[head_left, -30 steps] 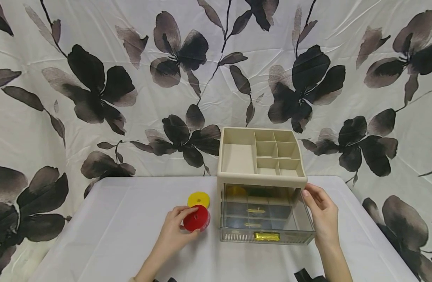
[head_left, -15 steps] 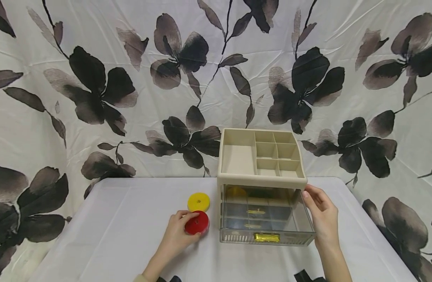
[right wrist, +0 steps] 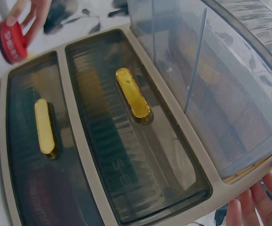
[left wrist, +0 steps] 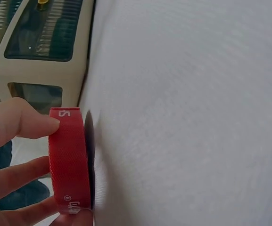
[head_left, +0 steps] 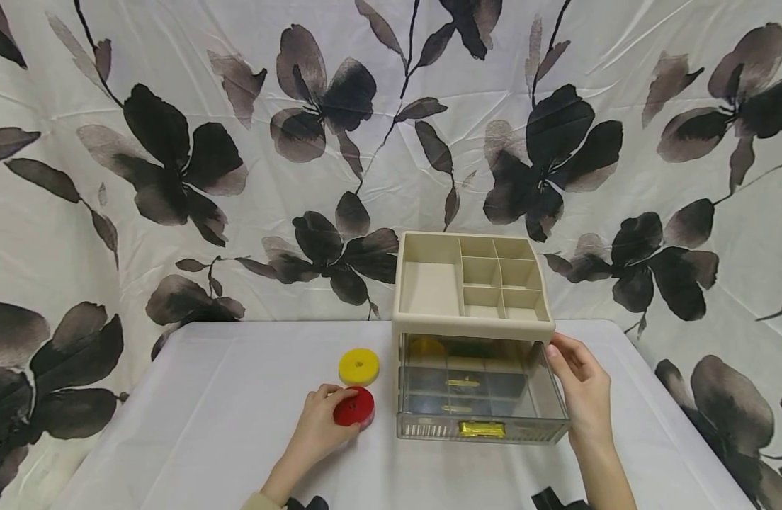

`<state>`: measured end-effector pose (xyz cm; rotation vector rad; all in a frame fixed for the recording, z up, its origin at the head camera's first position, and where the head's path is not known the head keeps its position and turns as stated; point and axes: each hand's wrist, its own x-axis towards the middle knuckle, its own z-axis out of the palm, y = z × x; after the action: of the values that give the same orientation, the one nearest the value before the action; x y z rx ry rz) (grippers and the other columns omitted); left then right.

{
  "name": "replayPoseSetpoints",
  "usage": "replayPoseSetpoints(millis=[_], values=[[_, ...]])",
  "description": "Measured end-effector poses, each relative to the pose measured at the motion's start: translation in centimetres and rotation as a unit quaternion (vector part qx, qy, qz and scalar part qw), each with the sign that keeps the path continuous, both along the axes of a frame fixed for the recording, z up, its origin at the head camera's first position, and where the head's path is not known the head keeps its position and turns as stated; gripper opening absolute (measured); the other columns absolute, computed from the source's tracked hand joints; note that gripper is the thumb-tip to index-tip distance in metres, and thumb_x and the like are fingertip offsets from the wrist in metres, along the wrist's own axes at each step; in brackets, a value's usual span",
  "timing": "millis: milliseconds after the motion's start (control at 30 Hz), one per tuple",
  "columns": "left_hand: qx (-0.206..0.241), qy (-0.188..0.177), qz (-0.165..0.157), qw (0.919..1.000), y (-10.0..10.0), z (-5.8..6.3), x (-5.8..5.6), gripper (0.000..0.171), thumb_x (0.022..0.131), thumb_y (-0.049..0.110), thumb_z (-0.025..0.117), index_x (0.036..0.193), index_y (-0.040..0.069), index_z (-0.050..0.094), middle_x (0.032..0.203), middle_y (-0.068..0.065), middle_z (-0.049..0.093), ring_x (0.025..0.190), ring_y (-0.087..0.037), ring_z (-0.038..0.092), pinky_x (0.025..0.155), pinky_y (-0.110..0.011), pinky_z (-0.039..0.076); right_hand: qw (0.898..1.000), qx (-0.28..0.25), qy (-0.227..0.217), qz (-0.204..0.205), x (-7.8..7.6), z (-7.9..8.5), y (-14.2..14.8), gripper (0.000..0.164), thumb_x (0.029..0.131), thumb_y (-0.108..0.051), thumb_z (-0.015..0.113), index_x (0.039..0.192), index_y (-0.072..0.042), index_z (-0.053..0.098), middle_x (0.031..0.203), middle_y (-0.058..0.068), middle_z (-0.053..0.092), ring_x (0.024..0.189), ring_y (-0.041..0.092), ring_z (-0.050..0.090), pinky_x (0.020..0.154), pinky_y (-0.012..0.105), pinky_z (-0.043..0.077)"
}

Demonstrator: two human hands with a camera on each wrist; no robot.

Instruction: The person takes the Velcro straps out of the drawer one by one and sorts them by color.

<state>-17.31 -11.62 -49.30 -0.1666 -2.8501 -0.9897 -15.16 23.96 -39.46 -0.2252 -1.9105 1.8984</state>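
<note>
Left of the drawer box [head_left: 472, 326], the left hand [head_left: 319, 423] pinches a red roll [head_left: 355, 408] (a yellow roll [head_left: 358, 367] lies just beyond it); the right hand [head_left: 587, 393] rests relaxed fingers against the box's right side.

A white ® sign [left wrist: 68, 198] marks the red roll [left wrist: 70, 162] (other letters there and at the middle drawer [right wrist: 157, 157] look unclear).

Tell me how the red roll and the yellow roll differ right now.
The left hand grips the red roll; the yellow roll is not held. In the head view, the red roll is nearer; the yellow roll is farther back. There, the red roll's top is partly covered; the yellow roll's shows whole. Both are round.
</note>
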Motion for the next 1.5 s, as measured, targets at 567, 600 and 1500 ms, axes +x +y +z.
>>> replayPoseSetpoints(millis=[567,600,1500], values=[[-0.022,0.019,-0.008,0.9995,0.0,-0.1,-0.3,0.050,0.066,0.016,0.084,0.112,0.008,0.068,0.114,-0.013,0.058,0.103,-0.028,0.048,0.079,-0.046,0.057,1.000,0.000,0.002,0.000,0.1,0.1,-0.1,0.027,0.093,-0.015,0.062,0.118,-0.004,0.062,0.102,-0.017,0.066,0.099,-0.004,0.062,0.082,0.008,0.048],[-0.021,0.021,-0.009,0.9995,0.0,-0.2,-0.3,0.049,0.066,0.016,0.084,0.112,0.008,0.068,0.114,-0.013,0.058,0.103,-0.028,0.048,0.080,-0.046,0.057,1.000,0.002,0.002,-0.001,0.1,0.1,-0.1,0.027,0.093,-0.016,0.062,0.118,-0.005,0.062,0.102,-0.017,0.066,0.099,-0.004,0.062,0.082,0.008,0.048],[-0.012,0.029,-0.047,0.9984,0.4,3.5,3.4,0.035,0.076,0.020,0.079,0.108,0.012,0.070,0.110,0.001,0.063,0.101,-0.015,0.054,0.086,-0.037,0.055,1.000,-0.005,0.002,-0.004,0.1,0.2,-0.2,0.026,0.093,-0.015,0.062,0.117,-0.005,0.062,0.101,-0.016,0.067,0.099,-0.003,0.062,0.081,0.008,0.049]])
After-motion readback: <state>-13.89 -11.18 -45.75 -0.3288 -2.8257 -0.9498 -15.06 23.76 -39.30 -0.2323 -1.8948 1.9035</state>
